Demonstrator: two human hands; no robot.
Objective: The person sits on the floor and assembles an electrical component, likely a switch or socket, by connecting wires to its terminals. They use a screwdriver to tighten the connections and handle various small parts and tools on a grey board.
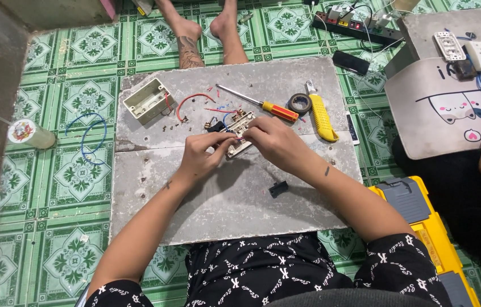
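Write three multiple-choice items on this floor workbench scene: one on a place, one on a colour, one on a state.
1. Where does the screwdriver lie?
A. on the grey board beyond the hands
B. on the green tiles by the blue wire
C. in the yellow toolbox

2. What colour is the utility knife?
A. red
B. yellow
C. blue

3. How is the switch plate held?
A. it lies untouched
B. in the left hand only
C. between both hands

Answers:
1 A: the screwdriver rests on the grey board, past the left hand and right hand.
2 B: the knife body beside the tape roll is yellow.
3 C: fingers of both hands close on the plate over the board.
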